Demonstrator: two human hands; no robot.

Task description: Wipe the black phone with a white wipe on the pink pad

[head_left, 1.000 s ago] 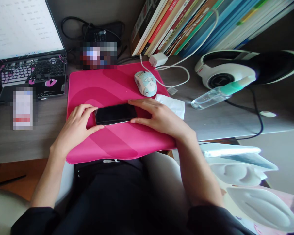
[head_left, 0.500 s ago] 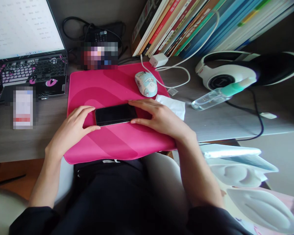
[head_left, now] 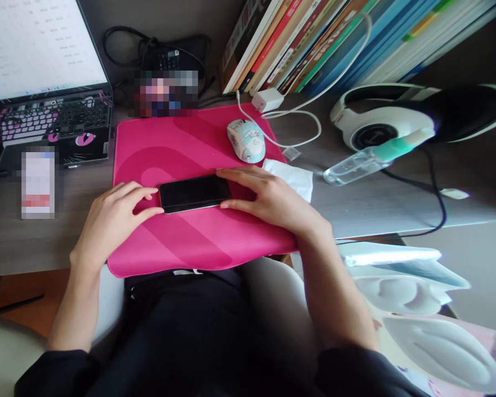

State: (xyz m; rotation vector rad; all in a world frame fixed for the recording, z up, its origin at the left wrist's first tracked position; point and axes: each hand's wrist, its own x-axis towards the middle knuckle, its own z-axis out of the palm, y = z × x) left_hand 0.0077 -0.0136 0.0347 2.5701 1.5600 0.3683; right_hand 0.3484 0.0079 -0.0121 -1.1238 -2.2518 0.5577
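Observation:
A smartphone (head_left: pixel 195 194) with a dark screen lies on the pink desk mat (head_left: pixel 190 248), its long side running left to right. My right hand (head_left: pixel 262 190) spans its right end, with the thumb at the near edge and the fingers at the far edge; the palm covers that end. At the phone's left end, my left hand (head_left: pixel 118 212) has thumb and fingers apart, fingertips just off the far corner. The left thumb tip is close to the near corner; I cannot tell whether it touches. Beyond the right hand sits a patterned computer mouse (head_left: pixel 247 141).
A laptop (head_left: pixel 58 118) stands at the left, with a blurred-out item (head_left: pixel 38 182) before it. Books (head_left: pixel 289 49) line the back. A white charger (head_left: pixel 267 100), a tissue (head_left: pixel 291 179), a spray bottle (head_left: pixel 355 165) and headphones (head_left: pixel 376 121) are on the right.
My left hand has drawn slightly left, its fingers coming away from the phone's left end. The right hand and the phone stay in place.

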